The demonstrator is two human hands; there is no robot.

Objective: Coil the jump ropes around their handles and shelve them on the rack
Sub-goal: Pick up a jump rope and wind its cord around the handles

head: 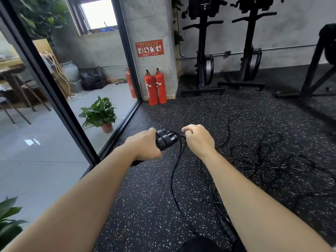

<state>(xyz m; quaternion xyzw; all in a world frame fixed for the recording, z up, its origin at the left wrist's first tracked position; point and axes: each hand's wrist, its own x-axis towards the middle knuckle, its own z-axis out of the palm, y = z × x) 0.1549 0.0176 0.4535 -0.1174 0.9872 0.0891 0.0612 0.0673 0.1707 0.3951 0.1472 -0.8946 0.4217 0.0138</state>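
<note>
Place: a gym's training floor.
Floor: black rubber matting (145,197) flecked with white.
Machines: a tall black upright trainer (203,42) and its twin (250,42) stand on footed bases against the grey concrete wall (291,30).
Loose kit: black jump ropes (263,157) lie tangled on the matting.
Safety: red fire extinguishers (151,88) stand below a red instruction sign (149,48).
Edge: a black-framed glass partition (56,99), potted plant (99,113) beyond.

A red sign (149,48) is stuck on the concrete pillar (154,20). It carries a row of four small pictograms, with lines of pale lettering above and below that are too blurred to read. The two red fire extinguishers (155,88) standing below it bear small pale labels, also illegible. Nothing else readable shows.
</note>
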